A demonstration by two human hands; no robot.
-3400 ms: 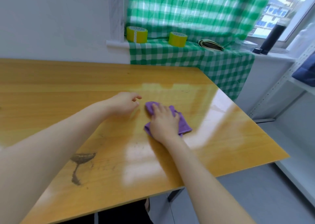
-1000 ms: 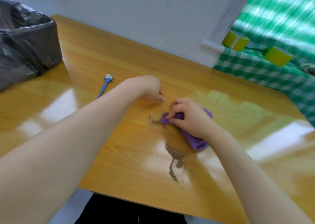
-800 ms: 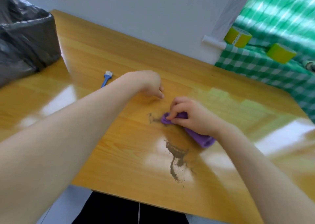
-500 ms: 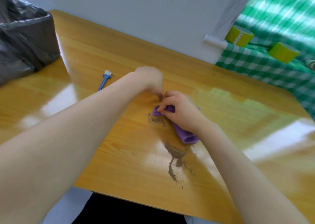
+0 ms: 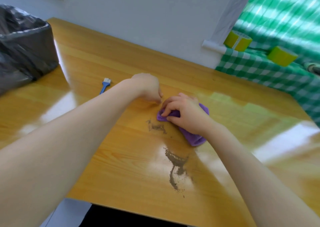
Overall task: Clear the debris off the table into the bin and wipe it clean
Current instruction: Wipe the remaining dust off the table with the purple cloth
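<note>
Dirt (image 5: 174, 164): long streak runs toward the tabletop's (image 5: 103, 57) near edge, small smear (image 5: 156, 127) just on the near side of the cloth (image 5: 195, 138). Cloth gripped by right hand (image 5: 183, 114), nearer both; left hand (image 5: 147, 86) curled beside it, can't tell if holding anything

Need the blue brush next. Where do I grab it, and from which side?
Grip the brush by its thin handle, from above, with the left hand, the closer one; the right hand grips the cloth. It lies flat on the table, bristles pointing toward the wall, handle running back toward you, so pinching across the handle's sides should work. Its near end is hidden behind the forearm.
</note>
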